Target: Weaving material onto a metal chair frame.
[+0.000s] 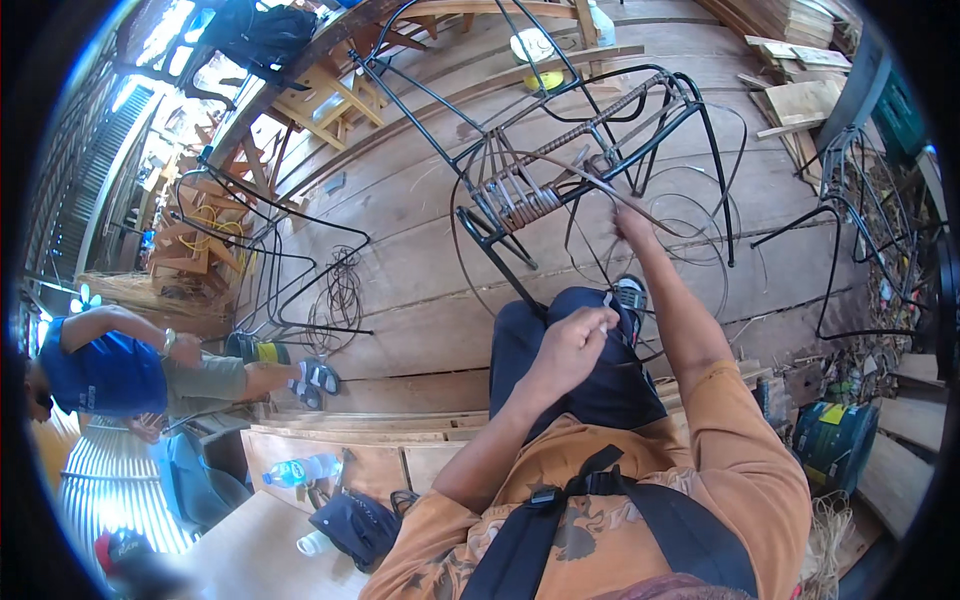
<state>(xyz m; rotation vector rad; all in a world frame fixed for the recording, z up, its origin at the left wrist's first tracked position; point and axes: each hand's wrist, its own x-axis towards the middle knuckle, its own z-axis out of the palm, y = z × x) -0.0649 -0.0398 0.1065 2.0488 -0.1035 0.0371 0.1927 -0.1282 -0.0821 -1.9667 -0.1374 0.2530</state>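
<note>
A dark metal chair frame (480, 157) stands in front of me, tipped on the plank floor. Brown cane strand (517, 204) is wound side by side around one of its bars, and more wrapping runs along another rail. My right hand (632, 224) is closed on a long brown strand beside the frame, its fingertips partly hidden. Loose loops of strand (690, 225) curl over the floor to the right of that hand. Over my lap, my left hand (573, 348) is closed in a fist. A small pale end sticks out of it, too little to name.
More bare metal frames stand at left (275, 270) and right (835, 215). A coil of dark strand (342, 290) lies on the floor. Another person in a blue shirt (105, 365) sits at left. A water bottle (300, 470) and dark bag (355, 527) rest on the bench.
</note>
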